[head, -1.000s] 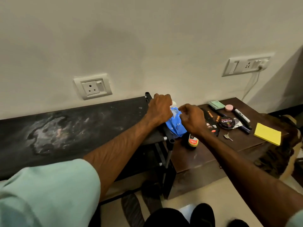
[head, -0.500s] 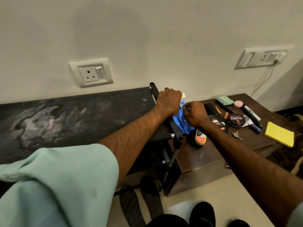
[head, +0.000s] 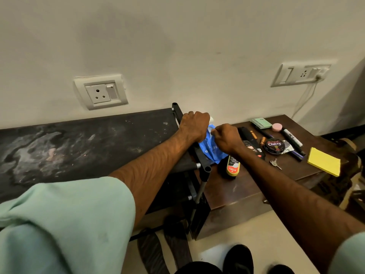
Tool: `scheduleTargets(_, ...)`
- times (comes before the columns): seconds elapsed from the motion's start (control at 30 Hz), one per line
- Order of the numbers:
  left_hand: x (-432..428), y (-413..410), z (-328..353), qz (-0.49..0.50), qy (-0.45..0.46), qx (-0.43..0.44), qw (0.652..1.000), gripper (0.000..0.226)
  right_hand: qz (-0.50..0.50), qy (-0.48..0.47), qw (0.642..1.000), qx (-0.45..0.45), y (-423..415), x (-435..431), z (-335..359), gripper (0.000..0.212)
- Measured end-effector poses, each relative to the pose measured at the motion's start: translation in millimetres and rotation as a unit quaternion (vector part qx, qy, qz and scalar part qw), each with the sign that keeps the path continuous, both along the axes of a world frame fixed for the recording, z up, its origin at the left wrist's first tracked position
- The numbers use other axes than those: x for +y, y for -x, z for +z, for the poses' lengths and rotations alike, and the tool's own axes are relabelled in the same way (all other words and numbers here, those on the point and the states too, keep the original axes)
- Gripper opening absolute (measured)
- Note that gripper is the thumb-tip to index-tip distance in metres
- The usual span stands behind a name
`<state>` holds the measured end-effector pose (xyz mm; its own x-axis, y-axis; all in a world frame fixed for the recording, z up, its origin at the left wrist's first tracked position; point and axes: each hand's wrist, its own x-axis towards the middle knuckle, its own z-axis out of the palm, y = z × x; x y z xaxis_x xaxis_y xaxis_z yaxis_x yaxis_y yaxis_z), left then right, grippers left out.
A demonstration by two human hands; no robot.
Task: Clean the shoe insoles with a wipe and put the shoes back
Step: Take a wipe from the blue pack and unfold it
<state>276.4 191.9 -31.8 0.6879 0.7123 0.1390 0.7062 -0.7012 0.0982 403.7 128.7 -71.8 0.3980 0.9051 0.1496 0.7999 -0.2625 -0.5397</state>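
Head view, nearest first: two black shoes (head: 239, 260) poke in at the bottom edge. Left of them on the floor lie two dark flat soles (head: 152, 252); whether they are insoles or slippers I cannot tell. Further out stands one black shoe rack (head: 88, 139), with one brown table (head: 237, 190) against its right side. Near the table's front lies one polish bottle (head: 233, 167) labelled "KIWI". Just behind it sits the one blue wipe pack (head: 212, 151), against the rack's end bar. My left hand (head: 194, 125) has its fingers curled tight over the pack's top. My right hand (head: 225, 138) is bunched too, thumb and forefinger pinching the pack's front. Right of my hands lie one round tin (head: 275, 146) reading "Cherry", two batteries (head: 262, 140), one key (head: 275, 164) and one yellow note pad (head: 324, 164). There are also one white marker (head: 292, 137) whose print I cannot read, one green pad (head: 261, 123) and one pink disc (head: 277, 127). On the wall behind are two sockets (head: 100, 91).
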Motion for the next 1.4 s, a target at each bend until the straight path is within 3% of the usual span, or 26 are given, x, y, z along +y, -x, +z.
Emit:
scheduleTargets(0.33, 4, -1, -2, 0.005, 0.009, -0.026, 1.000, 0.031, -0.070, -0.048, 0.996, 0.024, -10, 3, -4, 0.052)
scheduleTargets(0.4, 3, 0, -2, 0.009, 0.012, -0.044, 0.999, 0.028, -0.077, -0.051, 0.996, 0.021, -9, 0, -4, 0.043)
scheduleTargets(0.5, 2, 1, -1, 0.011, 0.011, -0.059, 0.998, 0.023, -0.059, -0.015, 0.998, -0.020, -5, -5, -3, 0.017)
scheduleTargets(0.67, 0, 0, 1, 0.004, 0.021, -0.044, 0.999, 0.025, -0.032, 0.082, 0.991, -0.101, 3, 1, -3, 0.031)
scheduleTargets(0.83, 1, 0, -1, -0.002, 0.009, -0.038, 0.999, 0.026, -0.024, 0.133, 0.973, -0.188, 8, 12, -8, 0.027)
scheduleTargets(1.4, 6, -2, -4, -0.003, 0.010, -0.037, 0.999, 0.034, -0.062, 0.112, 0.985, -0.119, 13, 18, -20, 0.031)
